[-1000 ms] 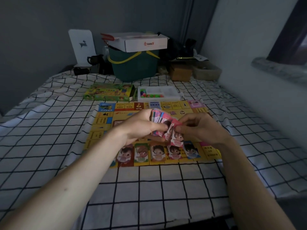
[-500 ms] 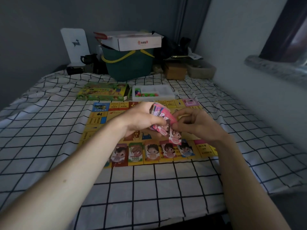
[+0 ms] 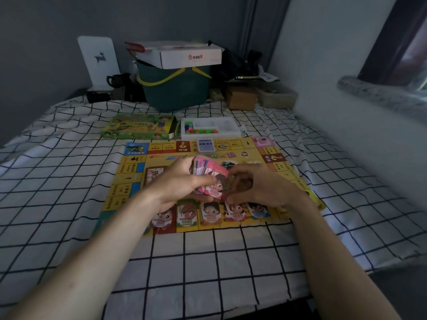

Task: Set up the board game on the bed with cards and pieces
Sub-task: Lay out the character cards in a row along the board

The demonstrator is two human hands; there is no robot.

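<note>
A yellow game board [image 3: 129,181] lies flat on the checked bedsheet. Over its middle, my left hand [image 3: 178,183] grips a fanned stack of pink cards [image 3: 209,174]. My right hand [image 3: 261,185] pinches the front card of that stack at its lower right corner. Several piles of character cards [image 3: 210,213] lie in a row along the board's near edge. A blue card deck [image 3: 205,144] rests on the board's far edge. Behind the board stand a white tray of coloured pieces [image 3: 221,127] and the green game box [image 3: 138,129].
At the bed's head, a dark green basket [image 3: 175,91] carries a white carton [image 3: 184,54]. Brown boxes [image 3: 242,98] and a white panel [image 3: 99,61] flank it. A wall and a stone window ledge [image 3: 381,98] run along the right. The bed's edge is near me.
Both hands keep hold of the pink stack. The card that hung below the stack from my right fingers now lies against the stack's front. The view has shifted slightly.
</note>
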